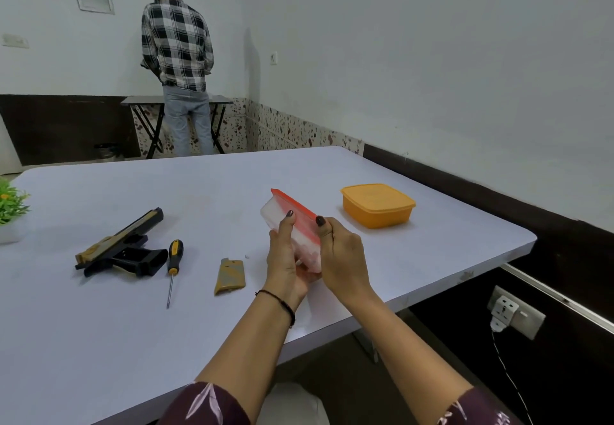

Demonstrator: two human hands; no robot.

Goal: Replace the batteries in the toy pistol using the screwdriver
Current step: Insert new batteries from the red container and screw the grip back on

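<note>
The black and tan toy pistol (123, 246) lies on its side at the left of the white table (133, 341), its grip open. A yellow-and-black screwdriver (173, 266) lies just right of it, tip toward me. The tan battery cover (230, 276) rests further right, with a tiny white screw (247, 256) beside it. My left hand (285, 258) and my right hand (339, 255) both grip a clear plastic box with an orange lid (282, 213), tilted above the table. Its contents are not clear.
An orange lidded container (377, 205) stands at the right of the table. A small green plant in a white pot (10, 211) sits at the left edge. A person in a checked shirt (177, 45) stands at a far folding table, back turned. A wall socket (515, 311) is at lower right.
</note>
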